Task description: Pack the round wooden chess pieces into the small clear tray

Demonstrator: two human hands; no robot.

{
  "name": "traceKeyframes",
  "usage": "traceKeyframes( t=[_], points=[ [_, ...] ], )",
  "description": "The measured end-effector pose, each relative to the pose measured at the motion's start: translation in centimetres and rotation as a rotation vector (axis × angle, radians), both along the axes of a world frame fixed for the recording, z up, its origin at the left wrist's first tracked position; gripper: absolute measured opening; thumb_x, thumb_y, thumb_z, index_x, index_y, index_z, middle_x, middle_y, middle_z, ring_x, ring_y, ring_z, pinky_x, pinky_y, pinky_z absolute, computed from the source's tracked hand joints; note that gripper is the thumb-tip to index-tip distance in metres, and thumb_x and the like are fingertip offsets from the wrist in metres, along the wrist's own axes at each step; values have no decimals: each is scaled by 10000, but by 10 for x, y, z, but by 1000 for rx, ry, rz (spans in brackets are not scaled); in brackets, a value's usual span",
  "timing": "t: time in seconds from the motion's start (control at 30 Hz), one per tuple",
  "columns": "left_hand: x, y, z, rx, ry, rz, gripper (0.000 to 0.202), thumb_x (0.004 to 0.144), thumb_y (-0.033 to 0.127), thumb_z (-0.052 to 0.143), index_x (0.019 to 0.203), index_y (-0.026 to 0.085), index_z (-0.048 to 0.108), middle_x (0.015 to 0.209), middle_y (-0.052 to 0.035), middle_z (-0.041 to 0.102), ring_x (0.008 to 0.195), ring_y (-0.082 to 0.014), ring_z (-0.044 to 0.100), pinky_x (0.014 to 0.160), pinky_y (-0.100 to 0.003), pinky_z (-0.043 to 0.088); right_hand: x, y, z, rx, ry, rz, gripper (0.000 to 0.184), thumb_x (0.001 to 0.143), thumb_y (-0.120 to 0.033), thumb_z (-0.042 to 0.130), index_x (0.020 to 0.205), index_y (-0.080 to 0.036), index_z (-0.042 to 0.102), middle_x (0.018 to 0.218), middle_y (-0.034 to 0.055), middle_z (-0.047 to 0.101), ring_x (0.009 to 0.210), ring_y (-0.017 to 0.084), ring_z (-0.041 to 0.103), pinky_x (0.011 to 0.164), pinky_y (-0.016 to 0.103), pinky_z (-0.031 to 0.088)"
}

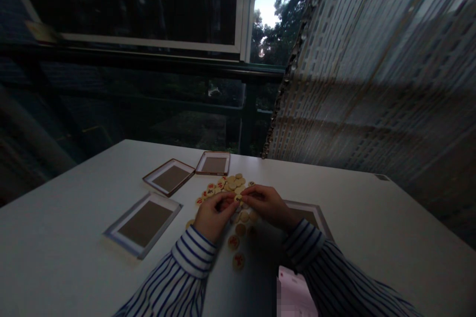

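A white table [74, 198] is being seen before a dark railing [167, 70] in the head view. A small, round, cream disc with black marking [238, 198] is being pinched by the left hand [212, 215] and the right hand [268, 204] together, near scattered round cream discs [231, 182].

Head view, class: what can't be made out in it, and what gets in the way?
In the head view:
Held disc: its mark is too small to read.
Disc pile: partly hidden behind the left hand and right hand.
Rightmost tray: partly hidden by the right hand and right sleeve.
Pink object: cut off by the bottom edge, partly pixelated.
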State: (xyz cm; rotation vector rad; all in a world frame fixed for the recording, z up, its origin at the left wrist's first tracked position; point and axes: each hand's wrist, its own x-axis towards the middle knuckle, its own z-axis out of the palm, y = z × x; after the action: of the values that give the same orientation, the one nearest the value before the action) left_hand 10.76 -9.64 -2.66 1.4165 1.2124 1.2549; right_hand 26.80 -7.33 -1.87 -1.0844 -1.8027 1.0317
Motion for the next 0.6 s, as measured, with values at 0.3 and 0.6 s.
traceKeyframes(
  t=[0.3, 0.6],
  points=[
    [-6, 1, 6, -35, -150, 57, 317, 565, 315, 684, 801, 112, 622, 711, -48, 671, 668, -162, 627, 645, -278, 513, -1, -1, 6, 14, 66, -10, 260, 706, -374, 572, 821, -147, 621, 808, 45, 633, 741, 146, 571, 672, 266, 451],
    [-16, 2, 10, -59, -220, 164, 439, 588, 397, 669, 918, 118, 594, 811, -79, 667, 676, -172, 627, 513, -222, 488, -1, -3, 20, 1, 93, -39, 231, 714, -345, 562, 808, -140, 616, 800, 46, 642, 741, 145, 574, 698, 275, 449]
  ],
)
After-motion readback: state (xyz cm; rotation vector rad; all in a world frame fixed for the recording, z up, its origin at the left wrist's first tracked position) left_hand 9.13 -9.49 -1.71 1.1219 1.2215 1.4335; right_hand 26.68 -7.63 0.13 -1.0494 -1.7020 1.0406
